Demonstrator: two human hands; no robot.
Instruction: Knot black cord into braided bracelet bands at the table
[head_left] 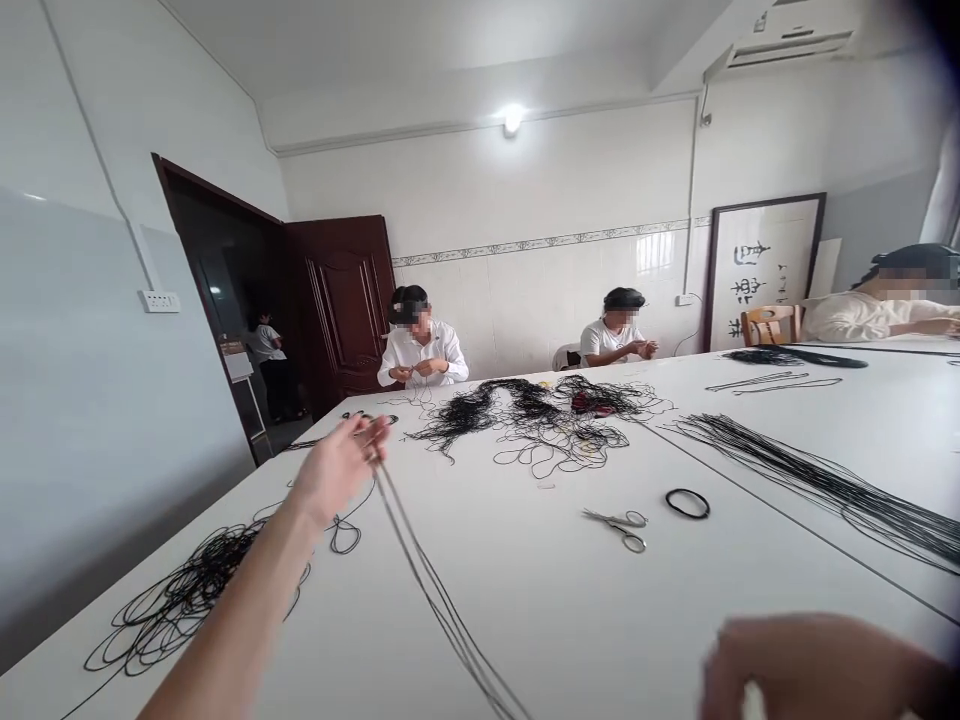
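My left hand [346, 468] is stretched out over the table, its fingers closed on a few thin black cords [429, 575]. From there the cords run down across the white tabletop [585, 620] and leave the view at the bottom edge. My right hand [814, 665] is low at the right, smeared by motion and partly cut off; I cannot make out what its fingers do. A loose pile of looped black cord [199, 575] lies beside my left forearm. Small metal scissors [622, 526] and a black ring-shaped band [687, 503] lie between my hands, farther back.
A tangled heap of black cord [517, 405] lies at the far side, and a long straight bundle [832, 480] at the right. Three people sit around the table, one in a white shirt [442, 350]. A brown door [341, 290] stands open behind, with another person beyond the doorway.
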